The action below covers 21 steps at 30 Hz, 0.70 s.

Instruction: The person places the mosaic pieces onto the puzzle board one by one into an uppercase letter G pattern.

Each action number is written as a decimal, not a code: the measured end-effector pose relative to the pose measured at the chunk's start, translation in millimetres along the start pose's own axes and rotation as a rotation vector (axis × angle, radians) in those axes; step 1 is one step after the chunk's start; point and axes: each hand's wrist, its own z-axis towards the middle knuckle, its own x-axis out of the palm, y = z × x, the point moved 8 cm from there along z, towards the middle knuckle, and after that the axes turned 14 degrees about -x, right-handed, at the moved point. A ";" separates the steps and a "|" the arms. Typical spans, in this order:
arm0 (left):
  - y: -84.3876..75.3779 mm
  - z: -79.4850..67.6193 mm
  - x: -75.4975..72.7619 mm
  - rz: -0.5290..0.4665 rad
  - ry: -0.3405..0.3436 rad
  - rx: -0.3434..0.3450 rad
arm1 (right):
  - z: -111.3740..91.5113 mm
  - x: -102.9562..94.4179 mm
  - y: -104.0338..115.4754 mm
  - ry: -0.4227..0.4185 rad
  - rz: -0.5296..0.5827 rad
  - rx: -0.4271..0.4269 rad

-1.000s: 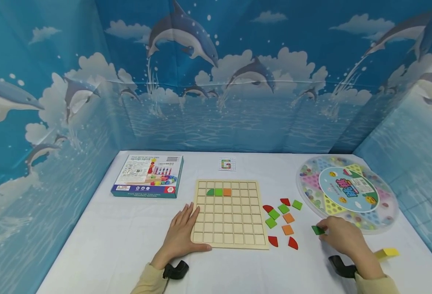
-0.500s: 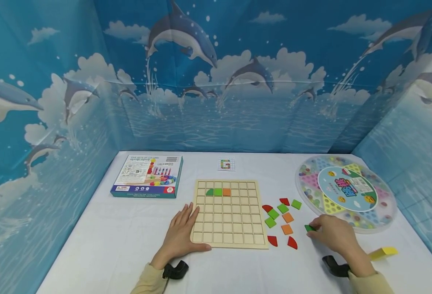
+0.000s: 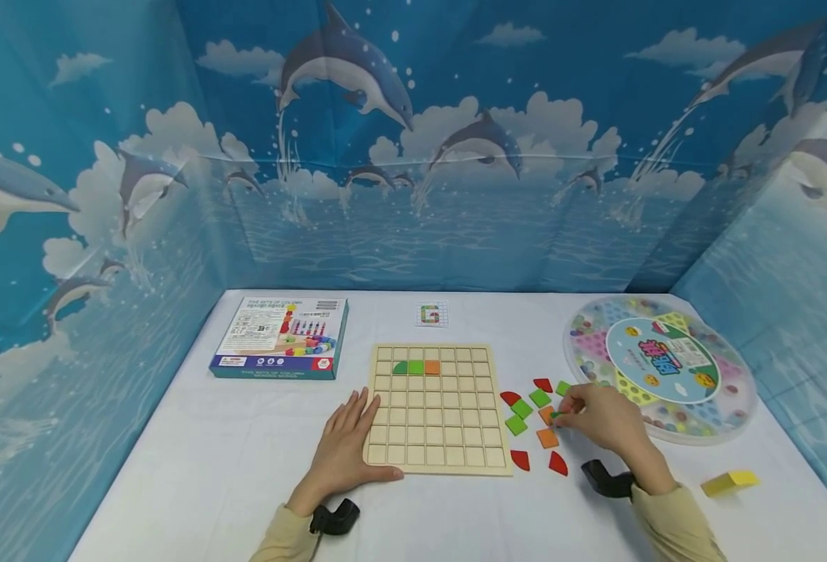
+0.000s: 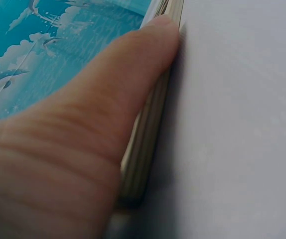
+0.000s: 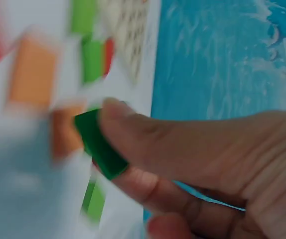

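Note:
My left hand (image 3: 346, 437) rests with straight fingers at the left edge and lower-left corner of a wooden grid board (image 3: 434, 421). The left wrist view shows its thumb (image 4: 128, 64) along the board's side. In one row of the board sit a dark green quarter-circle tile (image 3: 401, 368), a green square tile (image 3: 416, 367) and an orange square tile (image 3: 432, 367). My right hand (image 3: 606, 417) pinches a dark green tile (image 5: 100, 144) between thumb and fingers, above the loose tiles. The fingers hide part of its outline.
Right of the board lie loose green squares (image 3: 516, 425), orange squares (image 3: 548, 439) and red quarter-circles (image 3: 557, 464). A pattern card (image 3: 431, 314) lies behind the board, a box (image 3: 279, 336) at back left. A round game case (image 3: 624, 320) and a yellow block (image 3: 729, 483) are at right.
My right hand has moved left and away from me with the dark green tile, from beside the round case to over the loose tiles. The left hand has stayed put.

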 end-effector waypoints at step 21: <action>3.5 1.8 2.7 -0.011 0.001 0.006 | 118.4 56.6 68.1 -0.142 0.241 -0.160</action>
